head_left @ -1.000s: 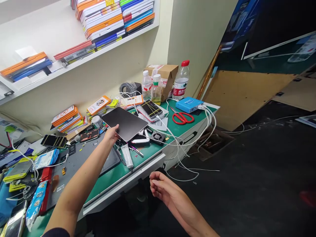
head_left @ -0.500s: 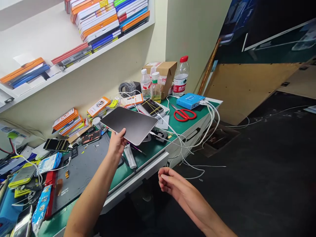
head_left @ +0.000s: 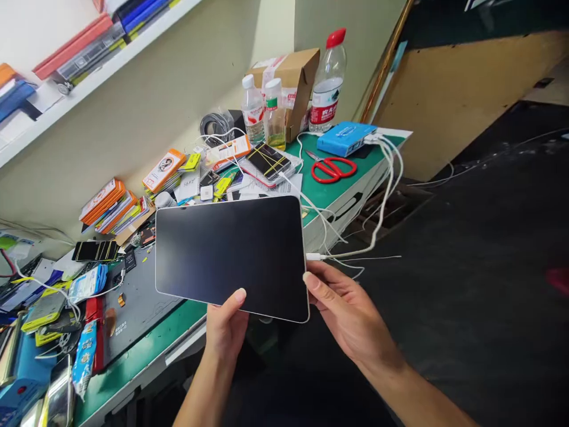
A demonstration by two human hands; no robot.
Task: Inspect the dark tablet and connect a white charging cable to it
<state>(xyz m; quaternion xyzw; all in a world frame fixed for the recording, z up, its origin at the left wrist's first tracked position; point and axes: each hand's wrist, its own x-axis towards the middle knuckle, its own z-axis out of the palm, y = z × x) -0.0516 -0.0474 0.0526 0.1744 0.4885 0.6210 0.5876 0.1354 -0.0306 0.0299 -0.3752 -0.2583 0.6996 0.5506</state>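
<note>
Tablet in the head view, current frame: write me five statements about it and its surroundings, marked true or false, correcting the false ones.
1. The left hand grips the tablet at its lower edge. True.
2. The right hand is clear of the tablet. False: it touches the right edge.
3. A white plug is at the tablet's right edge. True.
4. The scissors have blue handles. False: they are red.
5. The red-capped bottle stands upright. True.
</note>
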